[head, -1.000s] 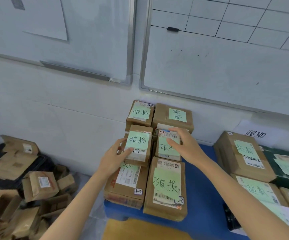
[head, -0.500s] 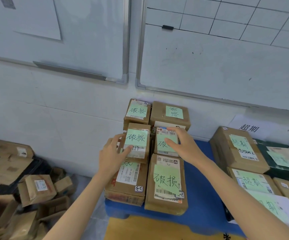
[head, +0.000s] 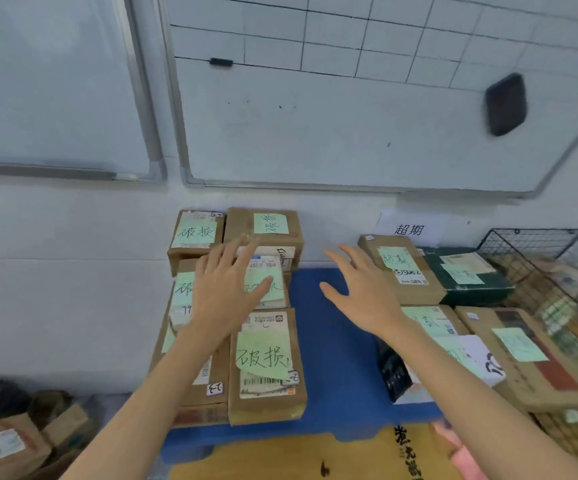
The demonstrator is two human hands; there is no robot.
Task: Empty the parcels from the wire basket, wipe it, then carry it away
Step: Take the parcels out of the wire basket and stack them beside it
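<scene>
Brown cardboard parcels (head: 266,368) with pale green handwritten notes lie stacked in layers at the left end of a blue platform (head: 332,358) set against the white wall. The left hand (head: 225,296) is stretched over this stack, palm down and wrist straight. Its fingers (head: 233,252) are long and fanned apart toward the wall, with the thumb out to the right over a small upper parcel. It grips nothing; whether the palm touches the cardboard below cannot be told.

The right hand (head: 363,296) hangs over the bare blue strip between the stack and a second group of boxes (head: 401,271). It is also palm down, fingers straight and spread, thumb pointing left toward the other hand. It too is released and holds nothing. Both bare forearms rise from the lower edge of the view, and the hands are near each other but apart.

The wire basket (head: 530,237) stands at the far right against the wall, just beside a dark green box (head: 471,282) and well apart from both hands. Blurred packages show through its black mesh.

Above, a whiteboard (head: 349,133) carries a ruled grid and a black eraser (head: 505,103), and a paper sign (head: 410,229) is fixed to the wall under it. Loose cartons (head: 3,445) lie on the floor at lower left. A yellow board (head: 298,459) lies at the platform's near edge.
</scene>
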